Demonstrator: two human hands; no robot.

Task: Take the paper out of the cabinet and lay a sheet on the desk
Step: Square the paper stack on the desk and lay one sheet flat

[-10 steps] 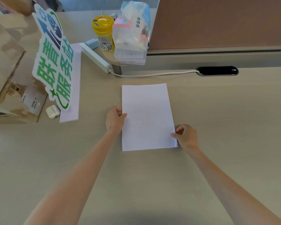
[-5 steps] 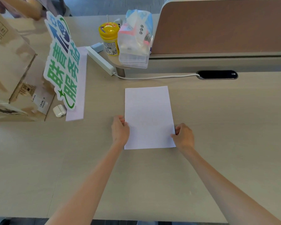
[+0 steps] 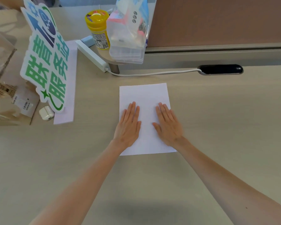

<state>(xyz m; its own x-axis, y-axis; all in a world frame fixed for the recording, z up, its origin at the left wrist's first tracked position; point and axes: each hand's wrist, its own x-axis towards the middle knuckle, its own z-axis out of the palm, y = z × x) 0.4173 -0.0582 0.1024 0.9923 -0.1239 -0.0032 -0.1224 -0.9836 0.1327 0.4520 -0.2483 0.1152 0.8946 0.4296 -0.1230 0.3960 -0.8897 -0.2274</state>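
On the desk (image 3: 217,127) in front of us the sheet of paper (image 3: 143,95) lies flat, and we rest our left hand (image 3: 128,125) and right hand (image 3: 168,125) on it palms down, fingers stretched out, gripping nothing, side by side but apart.

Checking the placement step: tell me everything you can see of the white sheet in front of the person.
The sheet of paper is plain white, blank on its visible face, rectangular, with no folds or curled corners showing. It lies flat on the beige desk, long side running away from the person, slightly skewed. The left hand and right hand rest palm-down on its near half, fingers extended, each overlapping a side edge. Nothing else touches it; the white cable lies clear beyond its far edge.
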